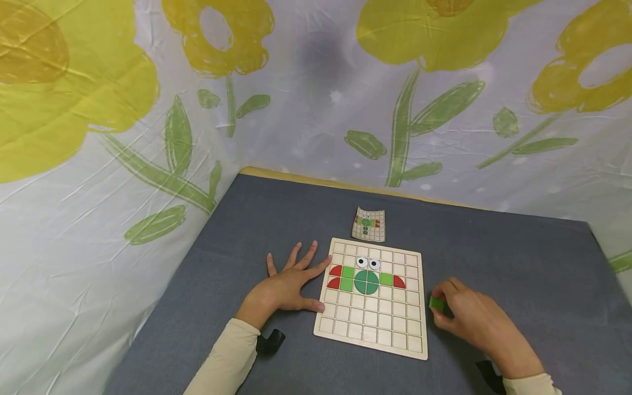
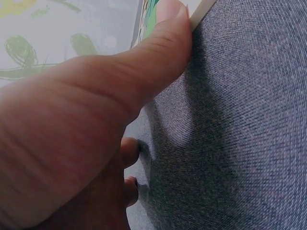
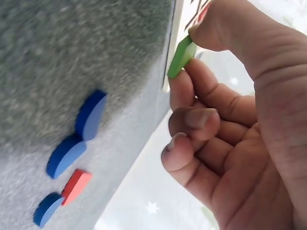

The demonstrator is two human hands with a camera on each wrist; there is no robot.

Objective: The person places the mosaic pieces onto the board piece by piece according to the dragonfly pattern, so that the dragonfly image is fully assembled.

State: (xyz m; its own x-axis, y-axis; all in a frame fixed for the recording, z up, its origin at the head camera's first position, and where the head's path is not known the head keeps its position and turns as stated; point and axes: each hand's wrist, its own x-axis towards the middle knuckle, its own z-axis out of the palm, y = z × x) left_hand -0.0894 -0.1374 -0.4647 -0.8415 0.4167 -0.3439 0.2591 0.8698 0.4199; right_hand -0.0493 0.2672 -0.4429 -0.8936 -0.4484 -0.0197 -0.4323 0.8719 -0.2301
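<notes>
Just off the right edge of the wooden grid board (image 1: 371,332), the right hand (image 1: 466,312) pinches a small green square piece (image 1: 436,303) between thumb and fingertips, its other fingers curled in. At the board's left edge, the left hand (image 1: 286,288) lies with fingers spread wide, holding nothing, its thumb and index fingertip touching the border. On the board's upper half sit two eye pieces (image 1: 362,263), a dark green circle (image 1: 367,282) below them, light green squares (image 1: 347,278) either side of it, and red quarter-round pieces (image 1: 336,270) outermost, two left and one right. Just beyond the board's far edge is a curled pattern card (image 1: 369,225). Well apart from the board, three blue pieces (image 3: 91,115) and a red piece (image 3: 76,187) lie on the grey tabletop (image 1: 518,258); their shapes are hard to judge at that slant.
</notes>
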